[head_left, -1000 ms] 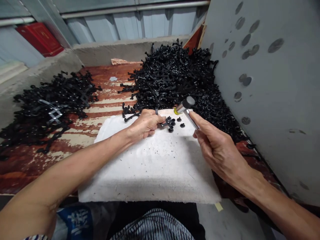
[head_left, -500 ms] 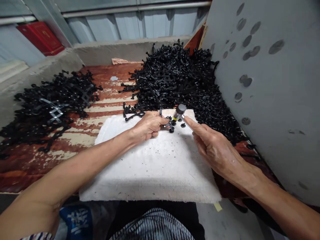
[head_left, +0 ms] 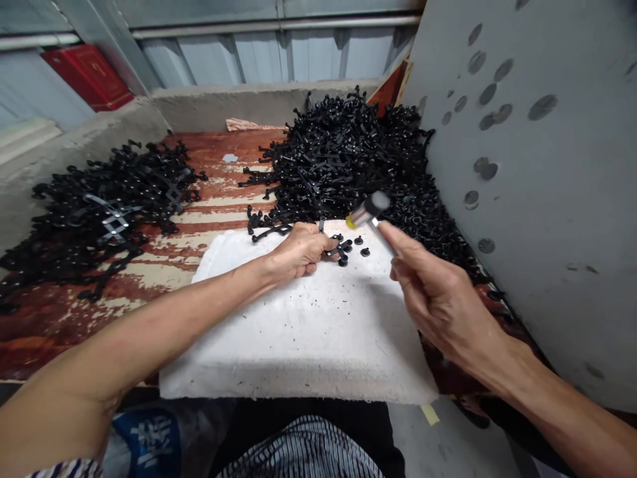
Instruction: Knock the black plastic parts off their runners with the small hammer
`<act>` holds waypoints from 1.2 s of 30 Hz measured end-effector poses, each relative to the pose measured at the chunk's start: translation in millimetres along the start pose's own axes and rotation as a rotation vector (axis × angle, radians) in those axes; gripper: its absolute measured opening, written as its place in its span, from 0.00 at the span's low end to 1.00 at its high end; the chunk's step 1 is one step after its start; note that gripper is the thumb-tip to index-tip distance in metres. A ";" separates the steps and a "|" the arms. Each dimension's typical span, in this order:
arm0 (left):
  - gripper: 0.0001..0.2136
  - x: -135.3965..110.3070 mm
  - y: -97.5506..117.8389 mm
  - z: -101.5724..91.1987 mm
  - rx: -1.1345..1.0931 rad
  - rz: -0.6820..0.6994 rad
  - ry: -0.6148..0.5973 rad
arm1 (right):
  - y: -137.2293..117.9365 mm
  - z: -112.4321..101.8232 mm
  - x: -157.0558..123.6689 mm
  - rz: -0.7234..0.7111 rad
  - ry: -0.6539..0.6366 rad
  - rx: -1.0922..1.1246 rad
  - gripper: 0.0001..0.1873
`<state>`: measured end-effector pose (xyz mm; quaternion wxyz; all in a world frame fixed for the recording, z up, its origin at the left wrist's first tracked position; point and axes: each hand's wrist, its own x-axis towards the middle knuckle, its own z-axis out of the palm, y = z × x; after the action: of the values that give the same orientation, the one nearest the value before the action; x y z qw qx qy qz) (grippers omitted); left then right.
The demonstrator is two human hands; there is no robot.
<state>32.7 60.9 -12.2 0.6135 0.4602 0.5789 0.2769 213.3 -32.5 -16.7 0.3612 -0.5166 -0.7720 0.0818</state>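
Note:
My left hand [head_left: 296, 253] is closed on a black plastic piece [head_left: 337, 249], pinning it to the white pad [head_left: 308, 332]. A few small black caps [head_left: 361, 246] lie loose beside that piece. My right hand [head_left: 438, 299] grips the metal handle of a small hammer [head_left: 369, 210]. The hammer's head, blurred by motion, is raised a little above the piece and the caps.
A big heap of black plastic parts [head_left: 348, 153] fills the far right of the rusty red table [head_left: 209, 199]. A second pile of black parts [head_left: 99, 212] lies at left. A grey spotted panel [head_left: 537, 166] walls the right side. A red box [head_left: 87, 76] sits far left.
The hammer came down onto the piece half a second ago and has risen again. My left hand has stayed on the piece.

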 end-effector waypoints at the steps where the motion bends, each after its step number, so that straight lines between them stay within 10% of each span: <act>1: 0.11 0.4 -0.4 -0.4 -0.001 0.006 -0.008 | -0.7 0.1 -0.2 0.015 0.065 0.006 0.29; 21: 0.09 -0.4 9.7 1.1 0.114 -0.036 -0.050 | 10.3 4.5 -5.3 0.038 -0.122 0.013 0.28; 29: 0.11 -0.2 0.0 -19.1 0.250 0.143 -0.196 | -19.9 1.7 -24.9 0.683 0.046 0.848 0.29; 36: 0.15 -1.5 7.0 -19.3 0.372 0.108 -0.299 | -21.8 14.3 -32.2 0.877 0.083 1.089 0.37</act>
<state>15.1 67.2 -3.5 0.5814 0.6314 0.4972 0.1267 194.7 -66.4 -31.4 0.5315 -0.5286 -0.3272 0.5754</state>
